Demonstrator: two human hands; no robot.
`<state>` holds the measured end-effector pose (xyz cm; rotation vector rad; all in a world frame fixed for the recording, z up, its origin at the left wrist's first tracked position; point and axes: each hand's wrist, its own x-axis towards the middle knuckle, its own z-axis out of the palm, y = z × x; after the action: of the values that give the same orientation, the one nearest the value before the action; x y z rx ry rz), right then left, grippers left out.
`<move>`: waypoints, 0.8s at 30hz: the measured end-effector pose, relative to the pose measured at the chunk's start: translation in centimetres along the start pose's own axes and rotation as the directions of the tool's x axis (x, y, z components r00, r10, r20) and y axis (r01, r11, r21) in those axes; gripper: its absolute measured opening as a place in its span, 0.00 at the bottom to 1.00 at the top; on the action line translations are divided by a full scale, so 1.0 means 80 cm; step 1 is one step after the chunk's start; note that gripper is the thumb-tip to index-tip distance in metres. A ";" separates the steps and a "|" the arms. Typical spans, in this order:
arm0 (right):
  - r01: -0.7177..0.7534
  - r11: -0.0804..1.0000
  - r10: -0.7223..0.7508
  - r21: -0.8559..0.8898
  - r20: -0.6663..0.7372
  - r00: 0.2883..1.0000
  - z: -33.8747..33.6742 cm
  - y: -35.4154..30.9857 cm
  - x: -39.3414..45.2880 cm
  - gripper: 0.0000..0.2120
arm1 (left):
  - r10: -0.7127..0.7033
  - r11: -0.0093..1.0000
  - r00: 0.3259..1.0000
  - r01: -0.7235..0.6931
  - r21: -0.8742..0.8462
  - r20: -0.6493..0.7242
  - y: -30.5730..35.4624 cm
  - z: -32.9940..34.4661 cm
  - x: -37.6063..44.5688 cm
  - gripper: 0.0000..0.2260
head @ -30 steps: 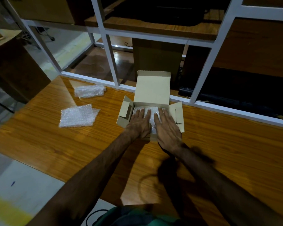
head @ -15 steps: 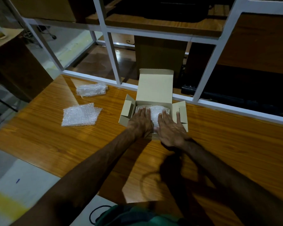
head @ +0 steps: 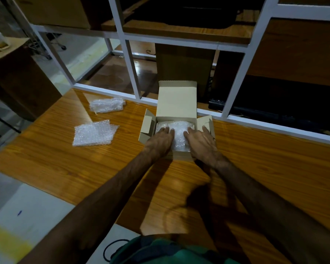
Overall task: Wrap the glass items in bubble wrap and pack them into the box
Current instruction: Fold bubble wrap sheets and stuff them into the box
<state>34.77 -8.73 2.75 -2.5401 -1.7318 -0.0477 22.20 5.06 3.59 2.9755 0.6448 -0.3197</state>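
A small cardboard box point(head: 176, 101) stands open on the wooden table point(head: 265, 168), its lid upright and its side flaps spread. Bubble wrap point(head: 179, 134) fills the inside; whatever it covers is hidden. My left hand point(head: 160, 141) lies flat on the wrap at the box's left side, fingers straight. My right hand point(head: 200, 141) lies flat at the right side, fingers reaching the right flap. A flat bubble wrap sheet point(head: 93, 133) and a rolled bubble wrap bundle point(head: 107, 104) lie on the table to the left.
A white-framed glass partition point(head: 133, 73) runs along the table's far edge just behind the box. Another brown desk point(head: 17, 73) stands at the far left. The table's near edge drops to a pale floor point(head: 27, 206) at lower left.
Both hands have slid apart over the wrap, the left toward the box's left wall and the right toward the right flap. More of the wrap shows between them.
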 end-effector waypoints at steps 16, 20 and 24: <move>-0.004 0.999 0.007 -0.035 0.086 0.996 -0.008 -0.002 -0.003 0.27 | -0.052 0.994 0.998 0.049 -0.102 -0.033 0.001 -0.019 -0.005 0.33; -0.052 0.998 0.050 0.024 0.068 0.996 -0.020 -0.011 -0.022 0.23 | -0.005 0.989 0.994 -0.011 -0.145 -0.111 0.000 -0.018 -0.036 0.32; -0.064 0.988 0.061 0.144 0.025 0.998 -0.025 -0.019 -0.048 0.24 | 0.028 0.969 0.979 -0.076 -0.237 -0.202 0.004 -0.013 -0.070 0.25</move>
<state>32.00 -11.86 4.55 -2.4963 -1.5982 0.1041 17.51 2.67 5.86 2.8007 0.5748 0.0585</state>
